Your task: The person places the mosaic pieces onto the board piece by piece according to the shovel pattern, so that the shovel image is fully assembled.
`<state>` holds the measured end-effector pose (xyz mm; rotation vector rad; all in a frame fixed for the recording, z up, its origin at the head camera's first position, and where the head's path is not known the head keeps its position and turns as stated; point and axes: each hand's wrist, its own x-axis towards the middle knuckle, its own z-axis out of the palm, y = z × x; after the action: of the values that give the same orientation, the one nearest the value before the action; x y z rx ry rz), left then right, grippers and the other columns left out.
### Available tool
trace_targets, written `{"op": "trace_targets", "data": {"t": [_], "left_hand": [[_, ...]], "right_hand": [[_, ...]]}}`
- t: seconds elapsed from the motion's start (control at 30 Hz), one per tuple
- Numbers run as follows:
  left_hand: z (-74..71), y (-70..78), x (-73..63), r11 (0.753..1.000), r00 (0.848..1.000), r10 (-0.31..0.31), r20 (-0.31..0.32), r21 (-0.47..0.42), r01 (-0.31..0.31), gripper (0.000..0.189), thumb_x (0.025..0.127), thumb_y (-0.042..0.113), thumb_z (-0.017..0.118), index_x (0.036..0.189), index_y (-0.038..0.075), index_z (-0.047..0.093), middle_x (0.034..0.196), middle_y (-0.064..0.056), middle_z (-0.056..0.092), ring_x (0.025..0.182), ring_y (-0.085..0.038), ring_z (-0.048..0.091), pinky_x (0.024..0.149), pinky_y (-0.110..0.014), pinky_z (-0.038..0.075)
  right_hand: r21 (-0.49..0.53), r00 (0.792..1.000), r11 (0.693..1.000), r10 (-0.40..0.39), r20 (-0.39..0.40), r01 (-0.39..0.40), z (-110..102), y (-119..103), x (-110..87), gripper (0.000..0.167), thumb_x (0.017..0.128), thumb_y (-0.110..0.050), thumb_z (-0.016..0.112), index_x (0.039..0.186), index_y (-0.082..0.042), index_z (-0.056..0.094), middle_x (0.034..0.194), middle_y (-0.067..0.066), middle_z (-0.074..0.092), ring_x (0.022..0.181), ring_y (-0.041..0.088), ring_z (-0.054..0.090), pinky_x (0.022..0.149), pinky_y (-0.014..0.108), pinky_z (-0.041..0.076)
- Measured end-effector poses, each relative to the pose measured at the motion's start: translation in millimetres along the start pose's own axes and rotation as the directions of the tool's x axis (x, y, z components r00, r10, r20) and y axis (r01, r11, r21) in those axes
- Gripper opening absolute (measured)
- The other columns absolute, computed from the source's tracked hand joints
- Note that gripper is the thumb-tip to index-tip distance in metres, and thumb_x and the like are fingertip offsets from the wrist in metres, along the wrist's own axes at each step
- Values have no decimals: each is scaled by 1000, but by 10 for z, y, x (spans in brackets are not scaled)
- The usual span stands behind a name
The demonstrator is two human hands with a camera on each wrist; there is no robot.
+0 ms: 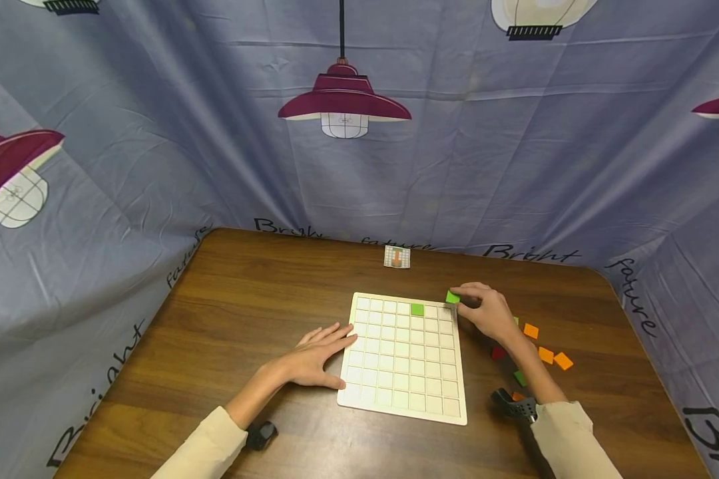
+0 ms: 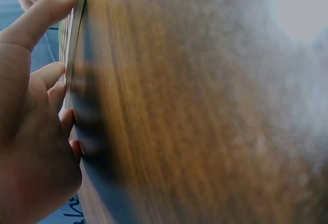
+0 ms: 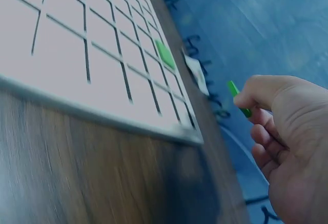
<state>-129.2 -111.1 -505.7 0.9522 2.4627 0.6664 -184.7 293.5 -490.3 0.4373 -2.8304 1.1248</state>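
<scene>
A white gridded board lies on the wooden table. One green square tile sits in a cell of its far row, right of the middle. My left hand has its fingers spread, with the fingertips and thumb touching the board's left edge. At the far right corner, my right hand pinches another green tile between thumb and fingers. The right wrist view shows this held tile tilted and raised off the board, the other fingers curled beneath.
Right of the board lie several loose tiles: orange ones, a red one and green ones, partly hidden by the right forearm. A small card with a grid pattern lies near the table's far edge. A printed curtain hangs behind.
</scene>
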Motion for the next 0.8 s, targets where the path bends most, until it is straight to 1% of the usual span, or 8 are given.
{"op": "trace_targets", "data": {"t": [0.23, 0.37, 0.4, 0.6, 0.8], "left_hand": [[6, -4, 4, 1000, 1000, 4, 1, -7, -4, 91, 87, 49, 71, 160, 18, 27, 166, -2, 14, 152, -27, 5, 118, -54, 4], [13, -11, 6, 1000, 1000, 8, -2, -8, -8, 91, 87, 50, 71, 160, 17, 27, 166, -2, 15, 152, -27, 6, 117, -55, 5], [14, -12, 5, 1000, 1000, 8, -2, -9, -8, 91, 87, 50, 71, 160, 17, 27, 166, -2, 15, 152, -27, 6, 117, -55, 5], [14, -12, 5, 1000, 1000, 11, -2, -13, -11, 91, 87, 50, 71, 160, 17, 27, 166, -2, 15, 152, -27, 5, 117, -55, 5], [15, -8, 8, 1000, 1000, 7, -1, -7, -7, 91, 87, 49, 72, 160, 18, 27, 166, -1, 15, 152, -26, 6, 117, -55, 5]], "right_hand": [[71, 999, 997, -33, 30, 30, 272, -152, 98, 34, 91, -4, 69, 125, -1, 69, 127, 17, 60, 106, 36, 61, 81, 47, 53], [114, 998, 993, -38, 52, 32, 414, -220, 144, 34, 91, -4, 68, 124, -1, 70, 126, 15, 61, 112, 35, 60, 84, 47, 54], [119, 998, 992, -39, 59, 32, 449, -234, 157, 34, 91, -4, 68, 124, -2, 70, 126, 15, 61, 113, 35, 59, 82, 47, 53], [114, 995, 993, -53, 87, 43, 612, -289, 230, 34, 89, -2, 67, 122, -3, 71, 124, 12, 63, 116, 34, 54, 80, 44, 47], [109, 993, 993, -62, 102, 51, 690, -319, 298, 33, 88, -3, 69, 121, -4, 72, 122, 11, 64, 116, 33, 55, 86, 46, 49]]}}
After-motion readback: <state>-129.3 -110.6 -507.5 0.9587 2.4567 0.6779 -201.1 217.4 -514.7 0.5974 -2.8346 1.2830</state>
